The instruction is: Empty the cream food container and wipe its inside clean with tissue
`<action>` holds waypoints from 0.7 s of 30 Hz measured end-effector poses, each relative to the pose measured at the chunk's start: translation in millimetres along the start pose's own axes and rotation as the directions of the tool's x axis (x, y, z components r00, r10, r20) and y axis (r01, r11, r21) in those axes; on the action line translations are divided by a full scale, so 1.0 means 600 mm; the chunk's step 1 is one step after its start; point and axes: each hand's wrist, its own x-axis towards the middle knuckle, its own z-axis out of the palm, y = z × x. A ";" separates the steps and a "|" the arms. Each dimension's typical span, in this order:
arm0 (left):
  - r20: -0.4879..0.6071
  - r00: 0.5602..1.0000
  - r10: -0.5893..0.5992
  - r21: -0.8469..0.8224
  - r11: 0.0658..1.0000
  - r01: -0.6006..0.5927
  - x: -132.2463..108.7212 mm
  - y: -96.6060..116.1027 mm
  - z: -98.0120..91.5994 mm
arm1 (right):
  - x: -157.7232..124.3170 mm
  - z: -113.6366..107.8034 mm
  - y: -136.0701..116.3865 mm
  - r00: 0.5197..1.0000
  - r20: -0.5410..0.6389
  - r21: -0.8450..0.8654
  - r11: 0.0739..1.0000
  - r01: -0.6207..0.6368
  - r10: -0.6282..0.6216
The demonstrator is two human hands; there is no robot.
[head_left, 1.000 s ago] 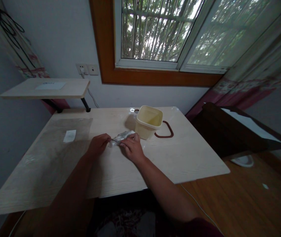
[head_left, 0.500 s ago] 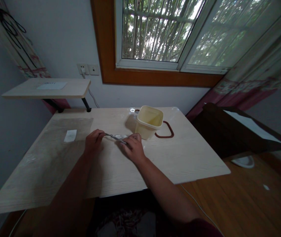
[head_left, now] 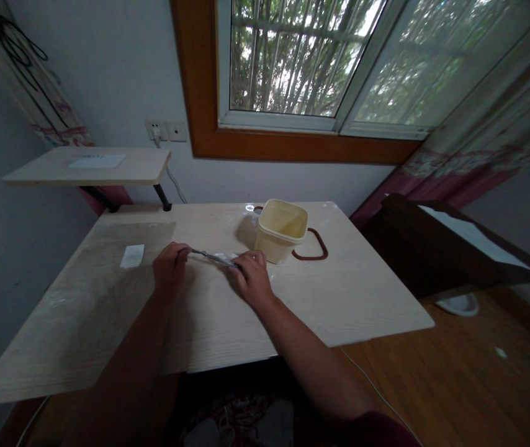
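Between my two hands a thin, dark grey cord-like strip stretches above the table, slanting slightly down to the right. My left hand pinches its left end, fingers closed. Around the right end the fingers of my right hand are closed, partly hiding it. What exactly the strip is I cannot make out. Just behind my right hand stands a cream plastic tub, open at the top. A brown curved handle lies at its right side. Something clear and shiny rests on the table behind the strip.
The pale wooden table carries a clear sheet with a small white paper on the left. A raised shelf stands at the back left. To the right is a dark surface with a white sheet.
My left hand has moved a little to the left, and more of the strip shows between the hands. My right hand is nearly in the same place. The tub has not moved.
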 end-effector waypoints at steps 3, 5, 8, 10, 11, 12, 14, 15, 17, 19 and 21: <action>0.015 1.000 -0.009 0.020 1.000 0.008 0.001 0.002 0.001 | 0.000 -0.001 -0.002 1.000 0.019 -0.013 1.000 -0.013 0.014; 0.020 1.000 -0.003 0.021 1.000 0.003 0.002 0.004 0.000 | 0.001 -0.002 -0.003 0.999 0.029 -0.020 1.000 -0.017 0.017; 0.026 1.000 -0.002 0.027 1.000 0.001 0.003 0.007 0.000 | 0.001 -0.004 -0.005 1.000 0.023 -0.030 0.999 -0.018 0.019; 0.034 0.999 -0.010 0.025 1.000 0.009 0.003 0.008 0.000 | 0.001 -0.004 -0.005 1.000 0.014 -0.034 0.999 -0.017 0.017; 0.038 0.999 -0.014 0.020 1.000 0.014 0.003 0.008 0.000 | 0.001 -0.004 -0.005 1.000 0.009 -0.035 0.999 -0.017 0.017; 0.042 0.999 -0.019 0.015 1.000 0.018 0.003 0.008 0.001 | 0.000 -0.004 -0.005 1.000 0.004 -0.036 0.999 -0.020 0.021; 0.056 0.998 -0.022 0.004 1.000 0.021 0.003 0.009 0.002 | 0.000 -0.004 -0.005 0.999 -0.001 -0.040 0.999 -0.035 0.035; 0.065 0.998 -0.020 0.000 1.000 0.020 0.002 0.009 0.002 | 0.000 -0.004 -0.006 0.999 0.002 -0.043 0.998 -0.043 0.043; 0.090 0.996 -0.008 -0.008 1.000 0.009 0.002 0.011 0.004 | 0.000 -0.004 -0.008 0.998 0.018 -0.052 0.997 -0.054 0.055; 0.128 0.992 0.006 -0.020 1.000 -0.003 0.001 0.014 0.005 | 0.002 -0.005 -0.012 0.998 0.029 -0.059 0.997 -0.048 0.050; 0.186 0.982 0.025 -0.042 0.999 -0.017 0.000 0.019 0.006 | 0.003 -0.006 -0.016 0.999 0.034 -0.070 0.997 -0.030 0.032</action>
